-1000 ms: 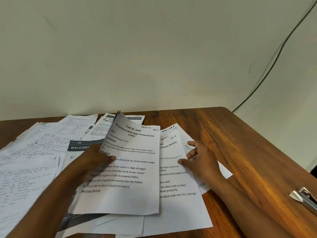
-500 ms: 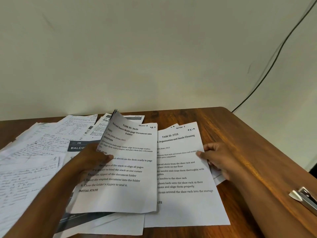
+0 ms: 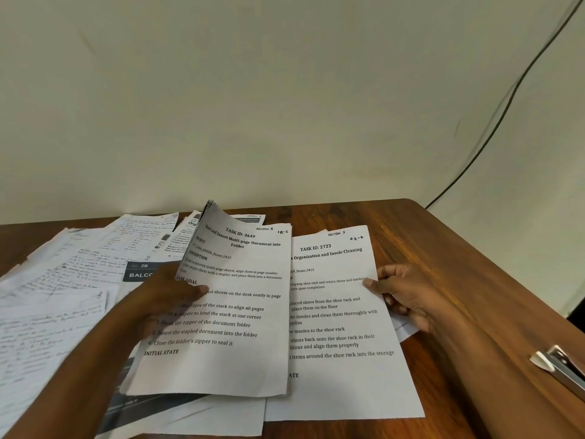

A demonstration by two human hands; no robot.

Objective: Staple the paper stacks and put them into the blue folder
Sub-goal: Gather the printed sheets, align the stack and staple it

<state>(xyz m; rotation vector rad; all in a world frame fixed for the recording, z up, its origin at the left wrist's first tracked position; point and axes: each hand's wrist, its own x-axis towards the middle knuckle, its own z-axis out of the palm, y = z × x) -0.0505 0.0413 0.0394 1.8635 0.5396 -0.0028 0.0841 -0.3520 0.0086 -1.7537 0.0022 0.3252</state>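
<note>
Thin white printed sheets [image 3: 234, 312], upper-left corner curled, long axis away from viewer, pinched by left hand [image 3: 164, 299]; right hand [image 3: 408, 293] gripping neighbouring sheet's [image 3: 342, 343] right edge.

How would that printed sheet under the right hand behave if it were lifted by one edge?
Probably floppy: the neighbouring sheet held by the left hand already curls at its top corner. The sheet pinched by the right hand looks thin, so likely light and easily creased. On the smooth wooden table it would probably slide readily when pushed.
</note>
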